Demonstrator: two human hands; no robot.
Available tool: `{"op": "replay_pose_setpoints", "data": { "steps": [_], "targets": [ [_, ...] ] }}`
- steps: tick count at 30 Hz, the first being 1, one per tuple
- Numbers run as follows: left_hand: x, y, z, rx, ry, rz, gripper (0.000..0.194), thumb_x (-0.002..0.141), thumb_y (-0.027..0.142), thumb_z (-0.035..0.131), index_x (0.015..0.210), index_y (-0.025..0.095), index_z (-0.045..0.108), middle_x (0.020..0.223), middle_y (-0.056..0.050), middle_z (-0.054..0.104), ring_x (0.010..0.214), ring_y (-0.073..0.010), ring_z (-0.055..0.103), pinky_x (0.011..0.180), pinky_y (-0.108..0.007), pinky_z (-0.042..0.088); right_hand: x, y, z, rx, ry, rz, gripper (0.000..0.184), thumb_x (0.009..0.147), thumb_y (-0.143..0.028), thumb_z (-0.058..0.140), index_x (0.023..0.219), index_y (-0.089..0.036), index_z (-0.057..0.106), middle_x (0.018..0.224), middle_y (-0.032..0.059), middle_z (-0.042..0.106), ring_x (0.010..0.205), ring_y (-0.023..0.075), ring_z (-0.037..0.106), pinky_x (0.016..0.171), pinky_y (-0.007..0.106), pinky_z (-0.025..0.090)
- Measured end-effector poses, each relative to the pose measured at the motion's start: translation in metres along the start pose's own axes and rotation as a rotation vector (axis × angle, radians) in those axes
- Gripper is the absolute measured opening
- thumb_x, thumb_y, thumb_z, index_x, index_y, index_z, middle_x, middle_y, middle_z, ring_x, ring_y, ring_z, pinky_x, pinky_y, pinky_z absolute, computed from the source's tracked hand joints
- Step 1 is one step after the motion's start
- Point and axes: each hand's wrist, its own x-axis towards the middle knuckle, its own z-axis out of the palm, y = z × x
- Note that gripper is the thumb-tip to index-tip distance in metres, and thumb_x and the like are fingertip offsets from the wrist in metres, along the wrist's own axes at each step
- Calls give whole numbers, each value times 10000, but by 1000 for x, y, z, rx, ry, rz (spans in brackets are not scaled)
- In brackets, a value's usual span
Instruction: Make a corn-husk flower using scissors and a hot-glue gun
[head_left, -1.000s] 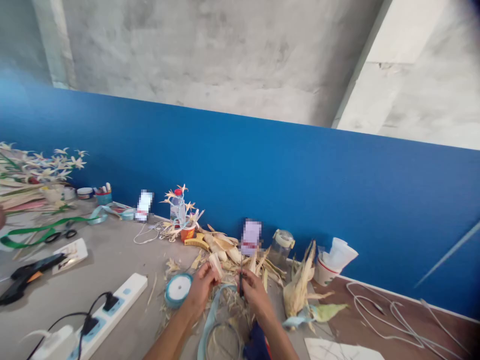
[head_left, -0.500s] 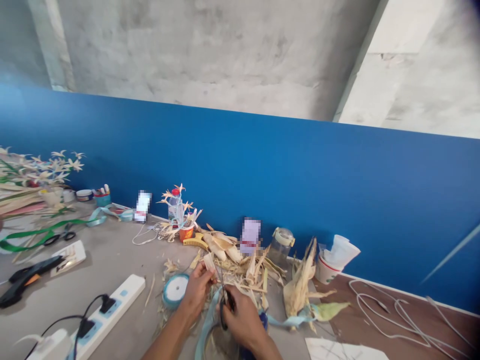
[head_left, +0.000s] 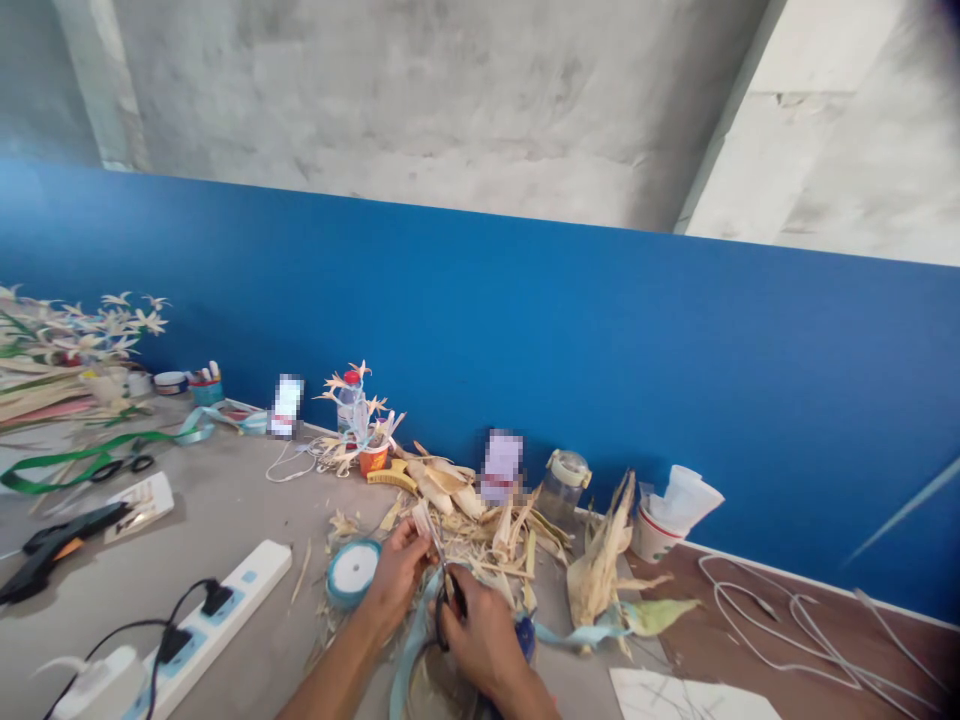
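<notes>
My left hand (head_left: 401,570) pinches a small pale piece of corn husk (head_left: 421,517) upright between thumb and fingers. Black-handled scissors (head_left: 442,608) are gripped in my right hand (head_left: 480,625), their blades pointing up against the right side of the husk piece. Dry husk scraps (head_left: 469,540) lie spread behind both hands. Left of my left wrist sits a roll of blue ribbon (head_left: 353,573). A loose strip of light blue ribbon (head_left: 409,650) runs down between my forearms. Under my right wrist is a round, see-through object, partly hidden.
A white power strip (head_left: 225,615) and a black glue gun (head_left: 64,545) lie to the left. Along the blue partition (head_left: 600,330) stand a red pot with husk flowers (head_left: 373,458), a phone (head_left: 502,466), a clear jar (head_left: 562,490) and a paper cup (head_left: 654,530). White cables (head_left: 787,630) lie right.
The scissor blades have shifted up along the husk piece and look closer together. My hands stay in nearly the same place. The view has tilted slightly.
</notes>
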Motion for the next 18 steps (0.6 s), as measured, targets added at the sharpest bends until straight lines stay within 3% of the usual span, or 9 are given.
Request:
{"op": "replay_pose_setpoints", "data": {
  "steps": [9,18],
  "targets": [
    [3,-5,-5,-48,-14,-6,239,596,303,750,702,161,590,563,41,549,490,-80,459,506,-206,362,0,1,4,63,-15,-30,321,777,-206,465,1080,-200,572,860,61,684,775,187,624,693,228,424],
    [-1,2,0,-39,16,-12,268,586,308,755,764,167,613,602,44,555,508,-78,457,520,-205,366,0,2,6,149,-1,-41,338,758,-140,437,1058,-177,588,904,76,683,828,187,623,729,236,436]
  ]
}}
